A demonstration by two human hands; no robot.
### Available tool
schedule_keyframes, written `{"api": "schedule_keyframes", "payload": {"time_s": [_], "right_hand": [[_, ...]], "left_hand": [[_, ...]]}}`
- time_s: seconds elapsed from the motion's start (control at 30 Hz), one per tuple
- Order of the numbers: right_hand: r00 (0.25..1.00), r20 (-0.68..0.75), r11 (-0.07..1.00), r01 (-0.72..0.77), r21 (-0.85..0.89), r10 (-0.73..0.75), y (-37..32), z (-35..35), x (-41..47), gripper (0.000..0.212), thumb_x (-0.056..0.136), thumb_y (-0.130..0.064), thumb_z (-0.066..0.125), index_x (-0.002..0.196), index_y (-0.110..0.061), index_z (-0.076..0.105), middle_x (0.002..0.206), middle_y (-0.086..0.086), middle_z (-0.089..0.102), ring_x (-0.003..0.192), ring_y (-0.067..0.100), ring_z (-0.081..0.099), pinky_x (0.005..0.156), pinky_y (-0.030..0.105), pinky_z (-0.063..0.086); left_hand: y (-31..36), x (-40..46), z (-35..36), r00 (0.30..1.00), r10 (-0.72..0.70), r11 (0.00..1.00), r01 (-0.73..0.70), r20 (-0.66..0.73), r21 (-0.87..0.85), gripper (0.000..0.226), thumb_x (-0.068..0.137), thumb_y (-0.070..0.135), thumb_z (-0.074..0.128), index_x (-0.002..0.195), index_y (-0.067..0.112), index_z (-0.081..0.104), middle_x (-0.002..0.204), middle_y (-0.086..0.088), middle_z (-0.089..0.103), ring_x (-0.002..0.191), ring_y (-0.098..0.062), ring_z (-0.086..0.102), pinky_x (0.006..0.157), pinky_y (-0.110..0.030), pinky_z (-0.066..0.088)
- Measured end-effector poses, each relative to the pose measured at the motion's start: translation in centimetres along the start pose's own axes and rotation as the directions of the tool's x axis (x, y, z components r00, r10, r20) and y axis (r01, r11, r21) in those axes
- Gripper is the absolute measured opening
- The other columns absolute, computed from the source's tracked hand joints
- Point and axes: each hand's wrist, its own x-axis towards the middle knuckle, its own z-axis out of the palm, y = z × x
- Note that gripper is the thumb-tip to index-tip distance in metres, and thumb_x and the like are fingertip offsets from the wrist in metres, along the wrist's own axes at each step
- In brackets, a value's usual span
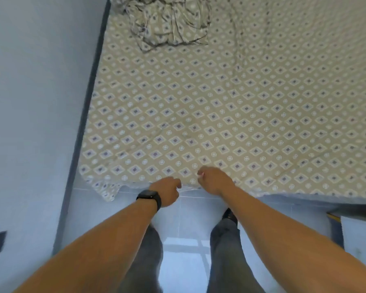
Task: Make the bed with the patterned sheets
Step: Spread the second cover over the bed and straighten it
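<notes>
Left hand (pixel 167 192), black watch (pixel 150 198) at the wrist, fingers curled around the near edge of the patterned sheet (pixel 220 115) at the foot of the bed (pixel 97 66). Right hand (pixel 215 180) just beside it, fingers curled down on the same edge; it appears to pinch the fabric, though blur hides the fingertips. Sheet lies spread flat over the bed, one corner hanging loose left of the left hand. Crumpled bedding of matching pattern (pixel 169 20) sits at the far end of the bed, near the wall (pixel 34 81). Tiled floor (pixel 184 261) below the hands.
</notes>
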Motion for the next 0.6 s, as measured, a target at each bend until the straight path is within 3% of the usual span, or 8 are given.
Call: {"api": "schedule_keyframes", "payload": {"time_s": [0.13,0.3,0.43,0.6], "right_hand": [[0.981,-0.177,0.984,-0.053,0.169,0.083,-10.5,-2.7,-5.1,0.034,0.099,-0.031,0.048,0.129,-0.022,0.059,0.131,0.006,0.063,0.111,0.027,0.061,0.093,0.040,0.050],[0.998,-0.058,0.990,-0.023,0.137,0.031,-19.1,-0.7,-8.5,0.031,0.100,-0.030,0.049,0.126,-0.019,0.061,0.133,0.007,0.061,0.110,0.027,0.061,0.094,0.039,0.050],[0.998,-0.039,0.995,-0.038,0.096,0.042,-20.8,0.0,-8.6,0.029,0.101,-0.030,0.049,0.124,-0.017,0.061,0.127,0.007,0.062,0.101,0.027,0.061,0.081,0.035,0.049],[0.994,-0.047,0.996,-0.094,0.007,0.094,-20.6,-1.6,-7.2,0.030,0.101,-0.024,0.045,0.125,-0.016,0.060,0.129,0.006,0.062,0.110,0.029,0.062,0.093,0.042,0.053]], "left_hand": [[-4.0,-9.5,-7.1,0.991,0.090,0.996,-0.088,-0.097,0.017,0.033,0.100,0.022,0.046,0.131,0.026,0.057,0.133,-0.002,0.058,0.115,-0.027,0.056,0.098,-0.040,0.047],[-10.6,-16.5,-10.8,0.997,0.027,0.990,-0.017,-0.070,0.142,0.033,0.099,0.020,0.046,0.128,0.027,0.059,0.131,-0.002,0.060,0.109,-0.025,0.059,0.091,-0.037,0.050],[-12.9,-17.3,-12.4,0.999,0.001,0.987,0.005,-0.037,0.163,0.034,0.098,0.018,0.048,0.129,0.025,0.059,0.133,-0.003,0.059,0.108,-0.026,0.060,0.088,-0.035,0.050],[-12.8,-15.7,-13.8,0.998,0.052,0.992,-0.046,-0.047,0.116,0.033,0.097,0.019,0.047,0.127,0.027,0.060,0.131,-0.002,0.061,0.101,-0.023,0.058,0.088,-0.033,0.050]]}}
